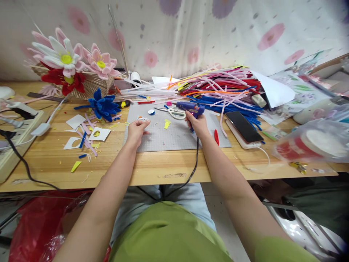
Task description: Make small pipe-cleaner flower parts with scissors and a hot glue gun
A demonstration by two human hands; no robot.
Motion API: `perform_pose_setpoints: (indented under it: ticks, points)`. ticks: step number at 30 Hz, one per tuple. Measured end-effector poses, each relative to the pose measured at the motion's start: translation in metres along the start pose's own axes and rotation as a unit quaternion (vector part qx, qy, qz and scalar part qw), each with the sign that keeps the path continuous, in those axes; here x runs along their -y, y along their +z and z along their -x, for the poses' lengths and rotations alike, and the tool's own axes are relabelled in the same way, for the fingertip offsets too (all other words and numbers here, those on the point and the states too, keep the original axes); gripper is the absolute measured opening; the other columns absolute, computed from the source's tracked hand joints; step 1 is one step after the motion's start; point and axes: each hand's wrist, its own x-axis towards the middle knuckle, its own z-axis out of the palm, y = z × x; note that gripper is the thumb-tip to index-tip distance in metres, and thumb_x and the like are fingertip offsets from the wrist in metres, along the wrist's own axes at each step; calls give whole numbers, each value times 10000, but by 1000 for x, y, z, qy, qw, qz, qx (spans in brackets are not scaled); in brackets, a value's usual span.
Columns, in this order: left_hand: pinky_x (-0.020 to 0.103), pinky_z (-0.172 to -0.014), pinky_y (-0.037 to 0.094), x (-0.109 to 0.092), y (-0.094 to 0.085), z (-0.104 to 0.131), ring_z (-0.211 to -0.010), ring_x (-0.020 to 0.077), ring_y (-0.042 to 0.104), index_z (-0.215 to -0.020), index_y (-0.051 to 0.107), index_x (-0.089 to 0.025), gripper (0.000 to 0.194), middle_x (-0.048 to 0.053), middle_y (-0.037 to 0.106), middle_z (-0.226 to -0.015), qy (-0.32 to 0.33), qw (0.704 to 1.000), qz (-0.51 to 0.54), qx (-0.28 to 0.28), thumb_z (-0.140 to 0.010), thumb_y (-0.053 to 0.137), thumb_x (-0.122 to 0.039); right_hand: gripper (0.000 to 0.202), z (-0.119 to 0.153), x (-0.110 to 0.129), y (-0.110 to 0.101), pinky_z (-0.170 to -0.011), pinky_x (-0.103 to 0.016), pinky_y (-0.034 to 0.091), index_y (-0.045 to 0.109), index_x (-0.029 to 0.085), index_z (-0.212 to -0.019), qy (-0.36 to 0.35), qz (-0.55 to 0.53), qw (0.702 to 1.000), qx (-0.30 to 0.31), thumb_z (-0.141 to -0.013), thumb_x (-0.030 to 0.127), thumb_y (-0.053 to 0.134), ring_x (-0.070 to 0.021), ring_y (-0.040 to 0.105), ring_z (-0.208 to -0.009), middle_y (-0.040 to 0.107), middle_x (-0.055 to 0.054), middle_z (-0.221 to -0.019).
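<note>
My right hand (pixel 198 123) is wrapped round a blue hot glue gun (pixel 191 107). Its nozzle points left over the grey cutting mat (pixel 177 143), and its black cord (pixel 196 160) runs down past the table edge. My left hand (pixel 136 133) is closed in a pinch above the mat's left part. A small white piece with a speck of orange (pixel 141 118) shows at its fingertips; its kind is too small to tell. Between the hands lie scissors (pixel 177 115), a small blue-and-white disc (pixel 151 112) and yellow scraps (pixel 167 124).
Fuzzy pipe cleaners (pixel 212 85) are heaped behind the mat. On the left are a blue flower (pixel 102 104), a flower basket (pixel 94 85), paper scraps (pixel 102 134) and a power strip (pixel 24 134). A phone (pixel 244 126) and a bagged cup (pixel 308 143) stand right.
</note>
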Motion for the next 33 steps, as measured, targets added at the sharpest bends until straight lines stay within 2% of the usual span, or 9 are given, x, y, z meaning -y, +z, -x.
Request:
perform_pose_setpoints:
  ticks: [6, 10, 16, 19, 21, 25, 28, 31, 33]
  points:
    - [196, -418, 418, 1, 0, -1, -491, 49, 374, -537, 498, -148, 332, -64, 414, -529, 12, 1000, -9, 13, -466, 779, -309, 442, -27, -22, -34, -506, -266, 445, 639, 123, -774, -6, 112, 977, -183, -694, 554, 589, -145, 557, -523, 599, -38, -576]
    - [195, -417, 419, -1, 0, 1, -493, 49, 378, -561, 537, -142, 330, -61, 426, -537, 9, 1000, -8, 19, -449, 790, -321, 463, -40, -39, -49, -732, -386, 487, 651, 125, -865, -9, 205, 960, -189, -679, 546, 600, -253, 632, -818, 675, -124, -797]
    - [184, -400, 385, -2, -1, 3, -508, 55, 390, -585, 568, -137, 339, -53, 443, -548, 13, 1000, -5, 15, -441, 798, -339, 536, -38, -39, -46, -821, -477, 443, 614, 145, -953, 18, 276, 948, -159, -629, 571, 639, -286, 609, -893, 658, -125, -896]
    - [171, -392, 370, 1, -1, 2, -525, 54, 397, -591, 564, -141, 342, -43, 472, -582, 20, 1000, 12, 7, -444, 798, -344, 643, -30, -24, -47, -839, -458, 441, 519, 158, -1101, -57, 262, 936, -228, -620, 560, 661, -253, 577, -912, 623, -115, -982]
    - [170, -406, 389, 2, 0, 1, -534, 54, 400, -582, 546, -147, 351, -43, 475, -595, 16, 999, 32, -6, -447, 796, -353, 640, -23, -10, -49, -871, -431, 434, 454, 174, -1158, -152, 244, 906, -312, -666, 537, 642, -228, 545, -935, 593, -105, -1020]
    - [174, -436, 419, 1, 1, 2, -536, 52, 393, -542, 481, -159, 384, -46, 460, -595, 6, 998, 61, -24, -453, 795, -362, 396, -10, 18, -42, -866, -405, 431, 440, 169, -1099, -316, 224, 836, -388, -804, 418, 531, -191, 513, -890, 537, -91, -967]
    - [169, -447, 414, 0, 2, 4, -530, 49, 388, -527, 449, -162, 397, -52, 451, -583, -5, 997, 71, -20, -460, 797, -342, 222, -3, 28, -15, -805, -375, 444, 466, 188, -1005, -302, 189, 894, -271, -849, 345, 454, -174, 523, -847, 545, -71, -894]
    - [166, -452, 394, -1, 3, 5, -521, 47, 388, -527, 436, -162, 383, -59, 448, -570, -17, 997, 73, -14, -488, 789, -306, 170, 3, 27, 28, -703, -319, 458, 474, 211, -890, -168, 108, 980, -26, -765, 303, 546, -141, 553, -717, 563, -3, -757]
    - [165, -448, 377, -1, 4, 5, -512, 47, 392, -527, 433, -161, 367, -60, 453, -563, -19, 997, 70, -11, -514, 778, -286, 274, 9, 24, 56, -633, -281, 450, 465, 207, -886, -53, 38, 989, 131, -679, 274, 633, -126, 558, -650, 578, 24, -695]
